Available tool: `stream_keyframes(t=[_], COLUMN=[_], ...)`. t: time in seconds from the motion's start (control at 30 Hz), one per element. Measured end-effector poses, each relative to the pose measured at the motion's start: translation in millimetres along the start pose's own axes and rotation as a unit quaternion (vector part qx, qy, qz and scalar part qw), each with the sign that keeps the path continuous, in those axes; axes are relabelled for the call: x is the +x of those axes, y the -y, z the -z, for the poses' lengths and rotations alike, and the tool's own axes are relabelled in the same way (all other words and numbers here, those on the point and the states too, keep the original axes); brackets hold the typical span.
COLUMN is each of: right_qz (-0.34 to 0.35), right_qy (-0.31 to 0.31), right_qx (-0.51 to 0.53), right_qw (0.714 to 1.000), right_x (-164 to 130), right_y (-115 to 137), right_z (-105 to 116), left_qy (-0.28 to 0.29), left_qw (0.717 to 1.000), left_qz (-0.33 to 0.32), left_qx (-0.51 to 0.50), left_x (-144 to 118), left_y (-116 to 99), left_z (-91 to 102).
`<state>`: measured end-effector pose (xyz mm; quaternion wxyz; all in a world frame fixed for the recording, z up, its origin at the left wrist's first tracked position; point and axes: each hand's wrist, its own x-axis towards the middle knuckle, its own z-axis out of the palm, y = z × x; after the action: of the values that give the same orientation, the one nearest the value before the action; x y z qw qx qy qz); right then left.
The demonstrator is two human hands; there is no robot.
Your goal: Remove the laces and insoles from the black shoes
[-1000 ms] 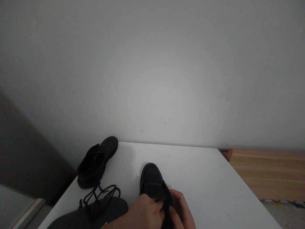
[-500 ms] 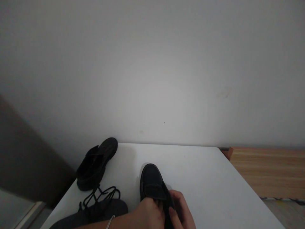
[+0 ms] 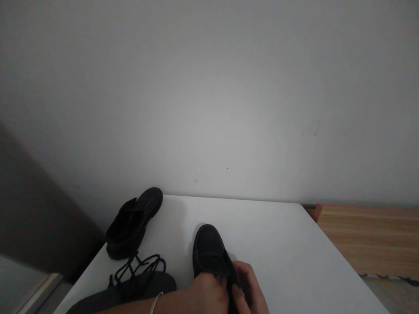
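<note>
A black shoe [image 3: 210, 242] stands on the white table, its toe pointing to the wall and its heel out of frame. My left hand [image 3: 209, 292], with a thin pale band at the wrist, is closed at the shoe's opening, just below the tongue; its fingertips are hidden. On the shoe's right side, my right hand [image 3: 250, 288] grips the edge between thumb and fingers. A second black shoe [image 3: 134, 222] with no lace showing lies at the back left. Black laces [image 3: 140, 266] lie in loops over a dark grey, rounded flat piece [image 3: 153, 283] beside my left forearm.
The white tabletop [image 3: 278, 244] reaches back to a pale wall [image 3: 209, 109]. To the right, beyond the table's edge, is a wood-grain surface [image 3: 366, 235]. A dark panel [image 3: 36, 196] stands at the left.
My left hand has shifted slightly right and turned a little, so its fingers show less. My right hand keeps its hold on the shoe. The view has moved very slightly.
</note>
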<state>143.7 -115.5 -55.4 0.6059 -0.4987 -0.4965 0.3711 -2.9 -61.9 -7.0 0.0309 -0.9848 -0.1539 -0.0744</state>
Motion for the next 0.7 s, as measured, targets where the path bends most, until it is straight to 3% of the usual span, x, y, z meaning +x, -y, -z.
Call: stream_keyframes(t=[0.1, 0.4, 0.53, 0.7], right_qz=[0.007, 0.013, 0.013, 0.007], right_qy=[0.005, 0.003, 0.004, -0.009], right_qx=[-0.002, -0.013, -0.015, -0.008], right_qw=[1.000, 1.000, 1.000, 1.000], right_x=[1, 3, 2, 2], right_y=[1, 6, 6, 6], right_z=[0, 1, 1, 0], left_qy=[0.023, 0.024, 0.015, 0.010], left_qw=[0.998, 0.999, 1.000, 0.985], left_qz=[-0.033, -0.011, 0.009, 0.094], left_qx=[0.038, 0.018, -0.008, -0.142], left_x=[3, -2, -10, -21], left_y=[2, 11, 18, 19], left_z=[9.5, 26.8, 54.5, 85.3])
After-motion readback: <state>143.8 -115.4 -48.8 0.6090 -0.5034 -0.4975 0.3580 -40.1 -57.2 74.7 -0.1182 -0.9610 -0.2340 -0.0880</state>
